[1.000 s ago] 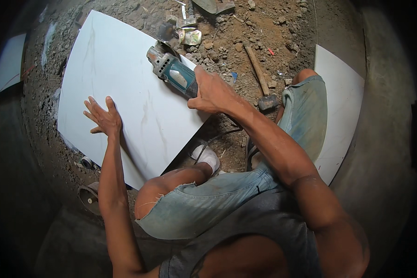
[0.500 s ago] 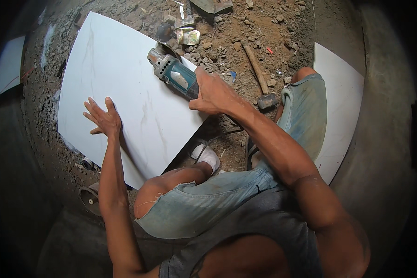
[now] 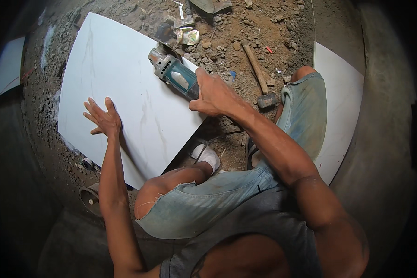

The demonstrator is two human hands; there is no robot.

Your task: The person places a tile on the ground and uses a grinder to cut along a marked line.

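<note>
A large white tile (image 3: 139, 88) with faint grey veins lies in front of me over rough ground. On its left part rests my left hand (image 3: 103, 116), palm down with the fingers spread. My right hand (image 3: 214, 94) is wrapped round the dark rear grip of a teal angle grinder (image 3: 180, 78). The grinder's head and disc are at the tile's far right edge; whether the disc touches the tile I cannot tell. A dark cord runs from below my right wrist toward my foot.
A wooden-handled hammer (image 3: 257, 69) lies on the rubble to the right. Another white tile (image 3: 345, 97) is beside my right leg, and a third pale panel (image 3: 8, 67) stands far left. A crumpled packet (image 3: 188, 36) lies beyond the grinder. My white-covered foot (image 3: 205, 156) is near the tile's edge.
The grinder's head has tipped slightly, so more of the disc and guard shows. My left hand stays where it was on the tile.
</note>
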